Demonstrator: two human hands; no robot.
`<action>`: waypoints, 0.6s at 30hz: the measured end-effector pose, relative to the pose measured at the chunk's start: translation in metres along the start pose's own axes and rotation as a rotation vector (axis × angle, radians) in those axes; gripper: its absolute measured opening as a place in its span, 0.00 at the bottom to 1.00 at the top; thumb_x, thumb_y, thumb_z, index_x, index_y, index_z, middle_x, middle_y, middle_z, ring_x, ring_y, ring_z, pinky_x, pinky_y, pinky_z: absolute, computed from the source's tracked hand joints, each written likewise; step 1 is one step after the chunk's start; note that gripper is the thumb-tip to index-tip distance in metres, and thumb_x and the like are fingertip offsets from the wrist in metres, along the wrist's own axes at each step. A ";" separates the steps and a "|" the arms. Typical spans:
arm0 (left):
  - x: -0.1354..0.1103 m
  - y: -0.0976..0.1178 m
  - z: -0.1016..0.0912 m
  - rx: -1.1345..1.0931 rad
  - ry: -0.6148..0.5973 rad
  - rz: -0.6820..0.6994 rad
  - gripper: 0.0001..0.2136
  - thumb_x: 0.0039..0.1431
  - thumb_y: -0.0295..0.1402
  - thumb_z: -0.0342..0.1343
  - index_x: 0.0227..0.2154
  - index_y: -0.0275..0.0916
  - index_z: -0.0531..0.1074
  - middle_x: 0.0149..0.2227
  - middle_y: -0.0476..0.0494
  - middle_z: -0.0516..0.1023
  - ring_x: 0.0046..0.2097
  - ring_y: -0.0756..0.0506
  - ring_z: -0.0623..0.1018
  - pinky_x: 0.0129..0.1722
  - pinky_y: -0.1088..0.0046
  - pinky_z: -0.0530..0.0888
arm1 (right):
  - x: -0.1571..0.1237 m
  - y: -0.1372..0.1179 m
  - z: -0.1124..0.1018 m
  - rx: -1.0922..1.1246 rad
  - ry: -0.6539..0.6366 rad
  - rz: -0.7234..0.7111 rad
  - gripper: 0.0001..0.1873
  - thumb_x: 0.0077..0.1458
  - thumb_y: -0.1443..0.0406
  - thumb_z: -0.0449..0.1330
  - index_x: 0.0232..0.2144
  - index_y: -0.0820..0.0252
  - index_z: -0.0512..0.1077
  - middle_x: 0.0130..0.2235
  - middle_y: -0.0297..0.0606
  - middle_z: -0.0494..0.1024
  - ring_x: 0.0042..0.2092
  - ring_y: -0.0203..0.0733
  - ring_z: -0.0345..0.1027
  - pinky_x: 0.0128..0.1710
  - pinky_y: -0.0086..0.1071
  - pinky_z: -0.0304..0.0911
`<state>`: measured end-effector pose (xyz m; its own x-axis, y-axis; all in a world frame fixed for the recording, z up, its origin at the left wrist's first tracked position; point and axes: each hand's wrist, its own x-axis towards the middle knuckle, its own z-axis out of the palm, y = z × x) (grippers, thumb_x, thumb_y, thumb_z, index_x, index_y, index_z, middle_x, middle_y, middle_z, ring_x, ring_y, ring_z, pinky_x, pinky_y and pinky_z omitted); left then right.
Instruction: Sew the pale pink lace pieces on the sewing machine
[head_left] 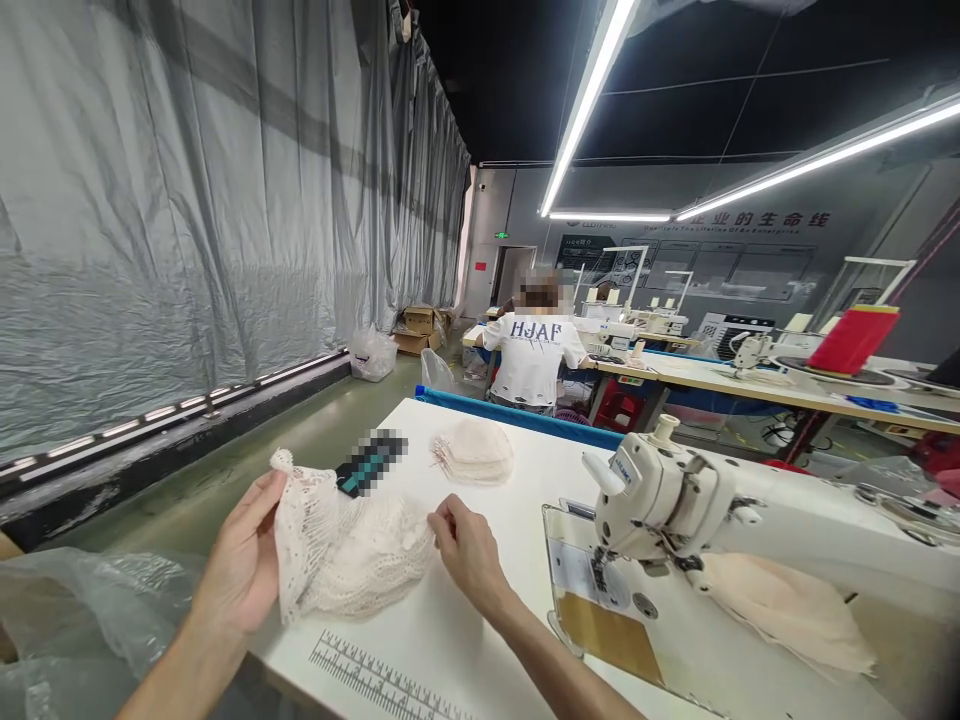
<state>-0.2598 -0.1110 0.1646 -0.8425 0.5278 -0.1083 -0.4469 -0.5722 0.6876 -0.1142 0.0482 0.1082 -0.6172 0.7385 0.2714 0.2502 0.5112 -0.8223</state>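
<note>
My left hand (251, 550) has its fingers closed on the edge of a cream lace piece (304, 530), lifted at the table's left side. Beside that piece lies a pile of similar lace pieces (379, 555), its layers overlapping. My right hand (469, 550) pinches the right edge of this lace; which layer it grips is hidden by the fingers. Farther back on the white table (517, 620) sits a neat stack of pale cup-shaped fabric pieces (476, 450) with loose threads on its left.
A white sewing machine (667, 500) stands at the right, with beige fabric (787, 610) lying by its arm. A dark, partly blurred object (371, 462) lies beyond the lace. Ruler markings (382, 680) run along the near edge. Ahead, a person in a white shirt (532, 360) sits facing away.
</note>
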 end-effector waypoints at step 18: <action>-0.030 -0.055 -0.003 0.239 -0.151 -0.276 0.16 0.42 0.26 0.57 0.36 0.47 0.75 0.36 0.52 0.81 0.34 0.38 0.80 0.29 0.64 0.82 | -0.141 0.013 -0.199 0.817 0.346 0.218 0.17 0.46 0.57 0.66 0.24 0.59 0.63 0.23 0.29 0.66 0.25 0.31 0.58 0.26 0.24 0.59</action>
<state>-0.2108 -0.0979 0.1280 -0.6387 0.7378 -0.2185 -0.5531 -0.2428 0.7969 0.1243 0.0383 0.1585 -0.3270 0.9403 0.0948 -0.3520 -0.0281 -0.9356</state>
